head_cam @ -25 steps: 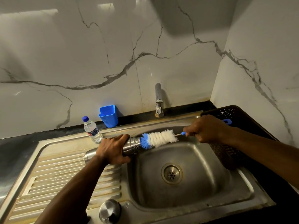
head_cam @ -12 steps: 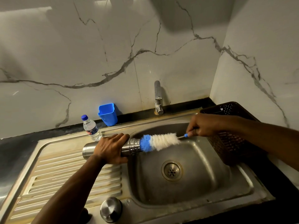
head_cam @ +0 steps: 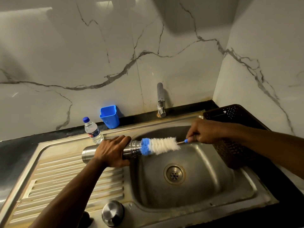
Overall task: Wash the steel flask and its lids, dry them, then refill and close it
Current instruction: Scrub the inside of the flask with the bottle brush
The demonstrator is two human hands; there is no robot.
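While the steel flask (head_cam: 105, 151) lies on its side at centre frame, spanning the edge between the ribbed drainboard (head_cam: 65, 178) and the sink (head_cam: 238, 191) basin, the left hand (head_cam: 113, 150) grips it around the middle, fingers (head_cam: 122, 140) curled over the top of the body. Its brushed, matte-silver barrel is cylindrical; the flat base points to the left of the frame, and the threaded, ringed neck points right, over the basin. No lid is on the mouth.

A bottle brush (head_cam: 161, 145) meets the mouth: its blue bristle section sits against the neck rim, and the white bristle section extends right, outside the flask. Whether any bristles are inside the neck cannot be told. The right hand (head_cam: 204, 132), at right of centre, is clenched around the brush's handle, of which only a thin wire stem and a small blue piece show beside the knuckles.

One rounded steel lid (head_cam: 112, 213) rests on the sink's front rim at bottom centre, well apart from the flask.

Behind the drainboard, at left of centre, a small capped water bottle (head_cam: 93, 130) stands just beside the flask's far side. A blue plastic cup (head_cam: 109, 116) sits against the marble wall. The tap (head_cam: 160, 101) stands at upper centre, no water visible. A dark perforated basket (head_cam: 233, 116) occupies the right of the frame on the dark desk (head_cam: 16, 150).
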